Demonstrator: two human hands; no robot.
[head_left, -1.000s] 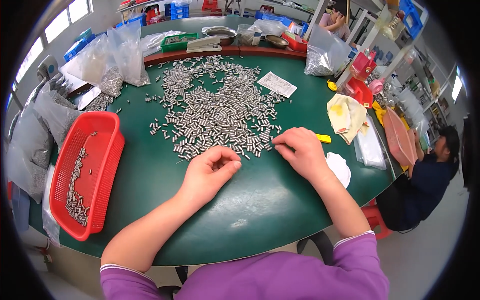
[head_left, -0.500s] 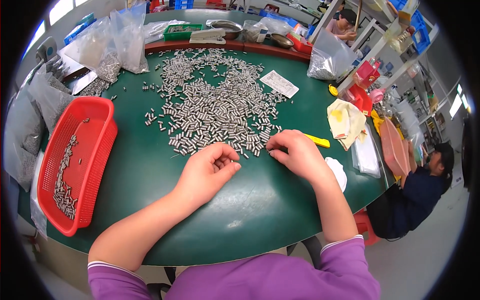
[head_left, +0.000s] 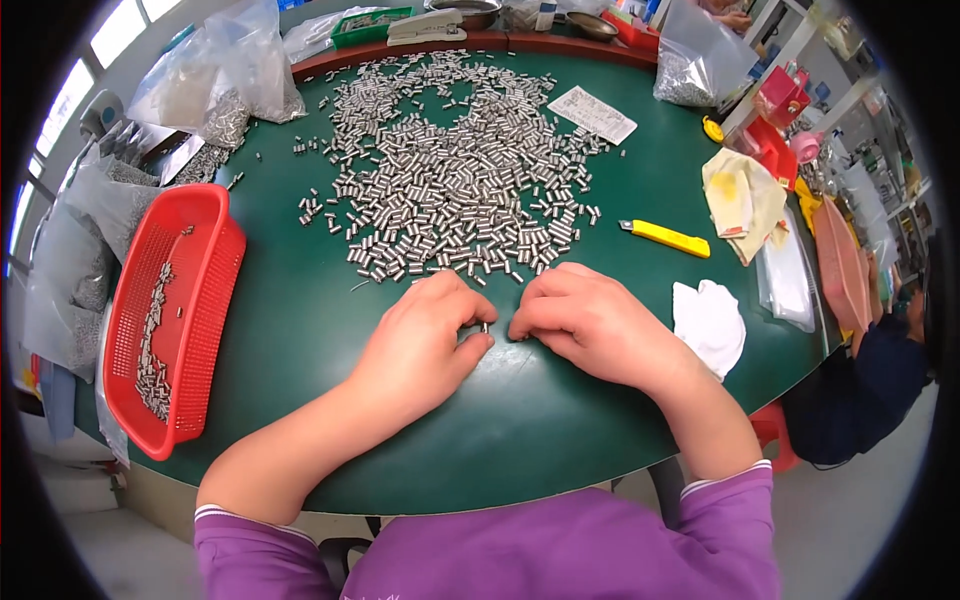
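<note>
A small metal cylinder (head_left: 485, 328) stands pinched between the thumb and forefinger of my left hand (head_left: 425, 335). My right hand (head_left: 590, 325) is just to the right, a small gap away. Its fingers are curled together low over the table, and whatever lies at their tips is hidden. Just beyond both hands spreads a broad heap of short, shiny metal cylinders (head_left: 450, 180), with a few loose ones near my left knuckles. At the left, a red plastic basket (head_left: 233, 250) contains a scattering of similar cylinders.
A yellow utility knife (head_left: 670, 238) lies right of the heap, near a white cloth (head_left: 710, 325) and a stained cream glove (head_left: 742, 200). A printed paper slip (head_left: 592, 115) touches the heap's far right. Filled plastic bags (head_left: 70, 270) line the left edge. A co-worker (head_left: 860, 390) sits at the right.
Both hands have drawn back from the heap's near edge toward me. A metal cylinder now shows in my left fingers. The view has shifted, and the utility knife, partly covered before, is in full sight.
</note>
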